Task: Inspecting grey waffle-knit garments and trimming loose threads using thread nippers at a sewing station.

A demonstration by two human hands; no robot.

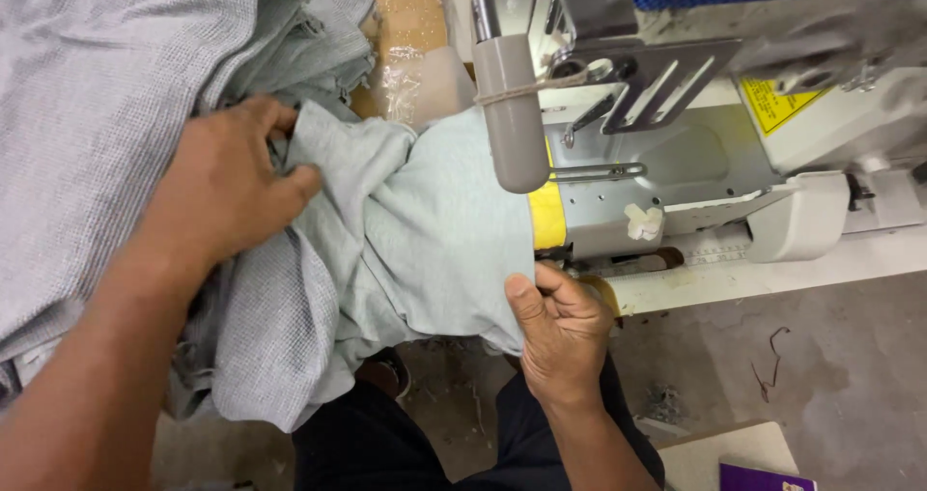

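My left hand (pixel 227 182) presses on and grips a bunched fold of pale grey-green waffle-knit fabric (pixel 425 230). My right hand (pixel 555 332) pinches the lower right edge of the same fabric piece, thumb on top, just in front of the sewing machine bed (pixel 666 163). The fabric runs from the pile at the left toward the machine's yellow-edged arm (pixel 544 211). A grey cylindrical handle (pixel 510 114) hangs over the cloth.
A large heap of the same grey cloth (pixel 97 95) fills the left. The white sewing machine (pixel 830 114) with a metal presser assembly (pixel 647 81) stands at the upper right. Concrete floor (pixel 792 356) lies below, with a purple object (pixel 768 476) at the bottom right.
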